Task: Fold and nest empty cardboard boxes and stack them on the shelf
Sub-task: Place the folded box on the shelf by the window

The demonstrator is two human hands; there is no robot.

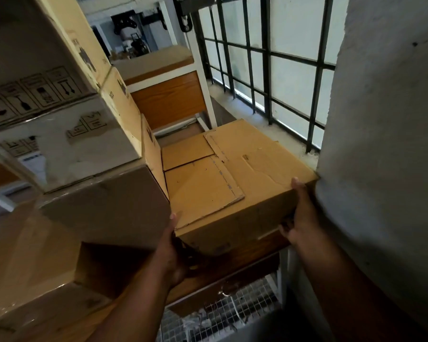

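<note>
Both forearms reach up from the bottom of the head view toward a brown cardboard box (pixel 235 178) that sits on a wooden shelf (pixel 232 270), wedged between a stack of larger boxes (pixel 104 201) on the left and a grey plastered wall (pixel 381 144) on the right. The left hand (pixel 172 248) cups the box's near left corner from below, fingers (pixel 183 250) curled under the bottom edge and clamped on the cardboard; the right hand (pixel 300 218) presses flat against the near right side, thumb up at the top edge, fingers closed on the box. The box's top flaps (pixel 208 183) lie folded over one another and look loose rather than taped. Behind it stands a barred window (pixel 269 70) on a concrete sill. The main risk appears to be the tight fit: the right hand has almost no room against the wall, so knuckles could scrape or get pinched if the box shifts rightward. Pushing harder could also nudge the leaning stack on the left, which seems unevenly piled and might slide. Since the near edge overhangs the shelf, releasing too early could let the box tip forward onto the wire mesh (pixel 220 317) below.
</note>
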